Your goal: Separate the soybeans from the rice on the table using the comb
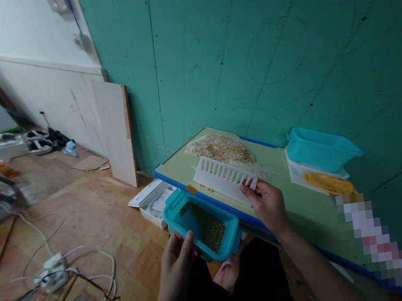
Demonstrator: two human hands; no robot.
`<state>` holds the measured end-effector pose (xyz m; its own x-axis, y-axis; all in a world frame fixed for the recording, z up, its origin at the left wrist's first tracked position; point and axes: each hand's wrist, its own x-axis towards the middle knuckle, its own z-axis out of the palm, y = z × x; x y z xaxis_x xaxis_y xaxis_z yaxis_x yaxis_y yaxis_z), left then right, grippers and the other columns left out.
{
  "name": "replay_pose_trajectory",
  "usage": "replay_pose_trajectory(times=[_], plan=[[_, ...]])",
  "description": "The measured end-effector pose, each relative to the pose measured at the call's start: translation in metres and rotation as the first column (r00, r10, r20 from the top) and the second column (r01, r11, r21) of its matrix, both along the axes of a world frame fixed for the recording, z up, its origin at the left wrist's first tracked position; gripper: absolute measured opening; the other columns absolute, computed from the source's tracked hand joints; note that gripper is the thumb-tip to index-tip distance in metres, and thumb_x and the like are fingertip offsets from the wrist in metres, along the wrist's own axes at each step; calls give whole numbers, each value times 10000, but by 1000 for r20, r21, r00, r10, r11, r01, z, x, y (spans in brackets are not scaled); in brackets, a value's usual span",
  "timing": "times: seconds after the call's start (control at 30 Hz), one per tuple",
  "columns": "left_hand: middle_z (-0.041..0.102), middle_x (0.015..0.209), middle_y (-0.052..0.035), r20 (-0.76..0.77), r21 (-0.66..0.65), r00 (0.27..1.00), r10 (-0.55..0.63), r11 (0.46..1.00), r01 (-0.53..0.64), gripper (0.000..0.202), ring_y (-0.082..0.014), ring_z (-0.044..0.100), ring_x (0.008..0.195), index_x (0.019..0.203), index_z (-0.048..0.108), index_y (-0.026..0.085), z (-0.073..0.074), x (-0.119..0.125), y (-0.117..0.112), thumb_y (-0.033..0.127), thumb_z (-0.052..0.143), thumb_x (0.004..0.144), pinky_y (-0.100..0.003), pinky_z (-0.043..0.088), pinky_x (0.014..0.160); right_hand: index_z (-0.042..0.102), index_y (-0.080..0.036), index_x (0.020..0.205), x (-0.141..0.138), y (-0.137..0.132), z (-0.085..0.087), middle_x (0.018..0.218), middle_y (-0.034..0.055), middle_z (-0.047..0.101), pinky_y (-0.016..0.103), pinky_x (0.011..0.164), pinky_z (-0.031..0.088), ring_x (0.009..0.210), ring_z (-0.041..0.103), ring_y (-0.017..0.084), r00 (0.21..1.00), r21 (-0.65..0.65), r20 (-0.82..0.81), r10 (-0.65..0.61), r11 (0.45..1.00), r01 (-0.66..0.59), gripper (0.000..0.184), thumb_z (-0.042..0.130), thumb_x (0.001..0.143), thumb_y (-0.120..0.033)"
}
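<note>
From the white slotted strip [223, 182], the blue-edged desk [316, 214] stretches toward four o'clock, a grain heap [219, 149] lies close at twelve, and the turquoise tub [231, 244] sits at seven, just outside the near edge. The right hand's [270, 208] grip pinches the strip's three-o'clock end; the left hand's [178, 257] pinches the tub's rim. Smooth plastic surrounds small, round green beans [210, 227].

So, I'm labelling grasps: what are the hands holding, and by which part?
Left hand: the turquoise container, by its near rim. Right hand: the slotted white strip, by its right end.
</note>
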<state>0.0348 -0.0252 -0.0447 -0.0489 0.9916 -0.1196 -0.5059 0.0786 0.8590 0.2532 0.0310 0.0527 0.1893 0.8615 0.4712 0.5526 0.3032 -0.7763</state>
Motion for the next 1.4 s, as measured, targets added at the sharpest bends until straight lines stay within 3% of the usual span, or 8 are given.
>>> replay_pose_trajectory(times=[0.8, 1.4], plan=[[571, 598, 41, -14, -5, 1000, -7, 1000, 7, 345, -96, 527, 531, 737, 570, 186, 11, -3, -2, 469, 758, 792, -203, 425, 513, 719, -184, 872, -14, 1, 1, 854, 53, 777, 273, 707, 549, 789, 733, 221, 998, -7, -16, 60, 998, -60, 245, 653, 872, -420], [567, 592, 39, -34, 18, 999, -10, 1000, 11, 332, -103, 522, 527, 741, 572, 183, 5, -5, -1, 463, 733, 818, -206, 423, 507, 718, -178, 857, -28, 7, 0, 821, 63, 767, 291, 718, 556, 766, 729, 224, 996, 18, -18, 93, 996, -92, 231, 643, 877, -396]])
